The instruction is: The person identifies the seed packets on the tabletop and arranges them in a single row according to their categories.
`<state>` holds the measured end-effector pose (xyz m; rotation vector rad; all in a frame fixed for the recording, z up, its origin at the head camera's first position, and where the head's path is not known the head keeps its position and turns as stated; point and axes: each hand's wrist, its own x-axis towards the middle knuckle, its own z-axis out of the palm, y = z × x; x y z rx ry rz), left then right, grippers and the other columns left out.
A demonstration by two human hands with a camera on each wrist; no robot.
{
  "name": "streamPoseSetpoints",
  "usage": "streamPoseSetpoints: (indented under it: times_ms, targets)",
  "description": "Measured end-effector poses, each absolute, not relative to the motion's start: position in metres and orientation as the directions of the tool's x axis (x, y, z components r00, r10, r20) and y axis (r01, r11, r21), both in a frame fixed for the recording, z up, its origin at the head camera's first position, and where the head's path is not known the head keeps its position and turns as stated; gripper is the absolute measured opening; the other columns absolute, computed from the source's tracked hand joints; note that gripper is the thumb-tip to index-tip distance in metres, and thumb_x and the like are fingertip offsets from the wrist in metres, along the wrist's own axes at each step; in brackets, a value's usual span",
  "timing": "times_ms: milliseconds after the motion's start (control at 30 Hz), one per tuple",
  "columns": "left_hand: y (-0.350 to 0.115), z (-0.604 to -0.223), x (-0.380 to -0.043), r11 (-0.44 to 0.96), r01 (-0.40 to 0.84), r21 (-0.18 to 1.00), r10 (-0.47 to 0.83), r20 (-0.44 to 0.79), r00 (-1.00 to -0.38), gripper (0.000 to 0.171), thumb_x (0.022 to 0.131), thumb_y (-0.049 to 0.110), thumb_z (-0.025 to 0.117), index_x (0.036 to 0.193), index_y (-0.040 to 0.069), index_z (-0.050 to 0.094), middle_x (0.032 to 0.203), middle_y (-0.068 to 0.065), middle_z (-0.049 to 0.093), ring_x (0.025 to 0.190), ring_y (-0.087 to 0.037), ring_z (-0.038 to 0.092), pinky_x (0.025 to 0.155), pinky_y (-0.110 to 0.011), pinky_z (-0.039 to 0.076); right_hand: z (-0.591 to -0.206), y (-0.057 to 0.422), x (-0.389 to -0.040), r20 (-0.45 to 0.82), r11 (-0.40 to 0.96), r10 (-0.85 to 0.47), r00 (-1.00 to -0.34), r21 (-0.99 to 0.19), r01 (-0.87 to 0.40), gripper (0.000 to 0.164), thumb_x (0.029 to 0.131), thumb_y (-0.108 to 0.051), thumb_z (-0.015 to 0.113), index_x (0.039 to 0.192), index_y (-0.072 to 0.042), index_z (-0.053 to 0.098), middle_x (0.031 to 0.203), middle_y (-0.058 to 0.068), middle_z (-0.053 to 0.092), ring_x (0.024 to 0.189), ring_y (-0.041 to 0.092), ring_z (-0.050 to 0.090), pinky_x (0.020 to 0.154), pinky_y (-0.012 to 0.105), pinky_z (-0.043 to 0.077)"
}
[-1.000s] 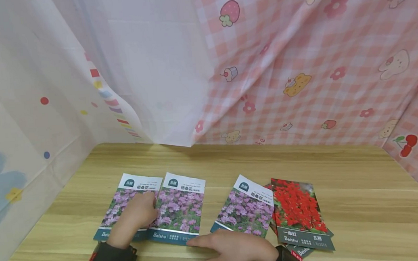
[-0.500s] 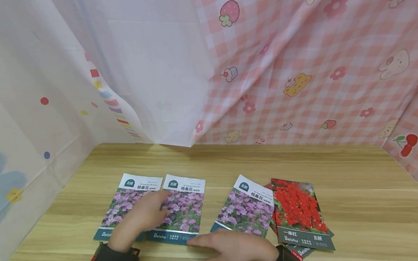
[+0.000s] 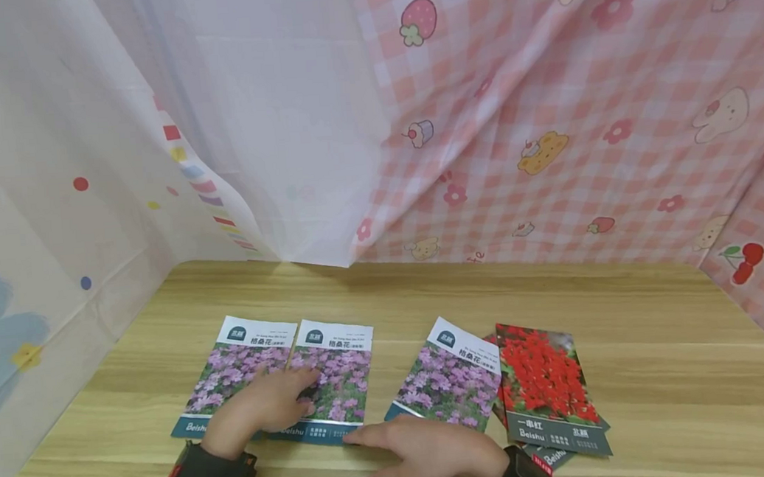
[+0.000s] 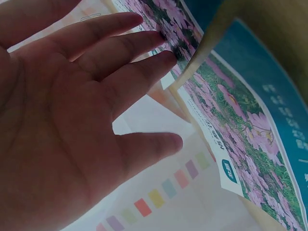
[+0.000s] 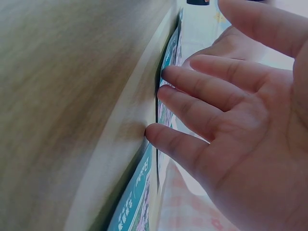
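In the head view, the left hand [image 3: 264, 409] lies across two purple-flower seed packets: the leftmost packet [image 3: 237, 359] and the second packet [image 3: 341, 378], with its fingertips over the second one's picture. The left wrist view shows this hand's fingers [image 4: 139, 72] nearly straight against a packet. At the second packet's lower right corner, the right hand [image 3: 430, 449] touches the edge with an extended fingertip. Its fingers [image 5: 192, 110] look straight in the right wrist view. A third purple-flower packet [image 3: 451, 374], tilted, is partly hidden behind the right hand.
A red-flower packet [image 3: 544, 375] lies right of the third purple one, on top of other packets that mostly stay hidden. Everything rests on a wooden table [image 3: 664, 366]. A pink checked cloth [image 3: 546, 109] and a white cloth [image 3: 281, 127] hang behind it.
My left hand has shifted right, from the leftmost packet onto the second one, and a little nearer. The second packet's top has moved slightly left. My right hand has stayed almost still.
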<state>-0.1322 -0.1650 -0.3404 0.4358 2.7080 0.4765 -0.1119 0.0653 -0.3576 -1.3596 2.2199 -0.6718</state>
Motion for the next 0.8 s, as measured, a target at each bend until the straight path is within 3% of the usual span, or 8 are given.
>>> streamPoseSetpoints:
  times_ms: [800]
  targets:
    - [-0.1647,-0.3439,-0.1331,0.896,0.212,0.391,0.336,-0.282,-0.899,0.046,0.086,0.011,0.061,0.129,0.0,0.049,0.131,-0.02,0.047,0.121,-0.044,0.038,0.096,-0.069,0.006,-0.3545,0.0669,-0.1113,-0.09,0.368,-0.912,-0.4,-0.611,-0.701,0.049,0.092,-0.027,0.055,0.136,-0.008,0.042,0.134,0.005,0.047,0.119,0.01,0.044,0.093,0.021,0.039]
